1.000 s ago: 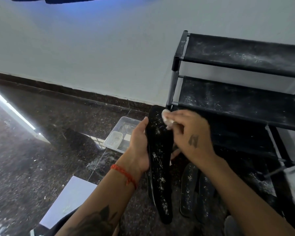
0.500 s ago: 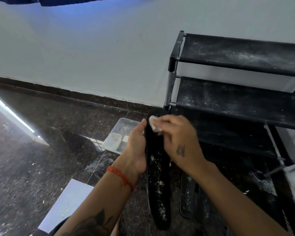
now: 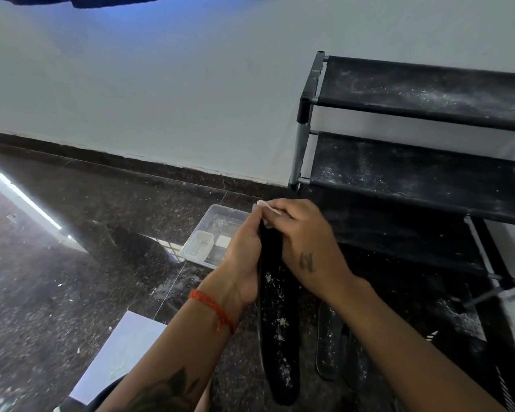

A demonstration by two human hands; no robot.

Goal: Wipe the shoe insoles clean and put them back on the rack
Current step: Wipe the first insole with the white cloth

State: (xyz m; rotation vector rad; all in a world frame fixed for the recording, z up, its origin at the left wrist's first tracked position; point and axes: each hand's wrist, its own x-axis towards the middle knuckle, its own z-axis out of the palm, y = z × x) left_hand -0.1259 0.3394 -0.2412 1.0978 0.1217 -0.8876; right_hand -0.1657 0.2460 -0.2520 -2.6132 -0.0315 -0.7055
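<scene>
The long black powder-flecked insole (image 3: 277, 322) is gripped by the left hand (image 3: 244, 257); the small white wipe (image 3: 265, 206), pinched by the right hand (image 3: 306, 248), is best drawn firmly heelward.

A plain pale wall (image 3: 161, 84) meets a dark speckled stone floor (image 3: 57, 278) along a dark skirting strip (image 3: 131, 171). The polished floor reflects a bright streak of light (image 3: 27, 200) at left. White specks are scattered over the floor.

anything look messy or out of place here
Yes. White powder speckles the insole the left hand holds, both rack shelves and the floor. More dusty insoles lie on the floor, off the rack.
</scene>
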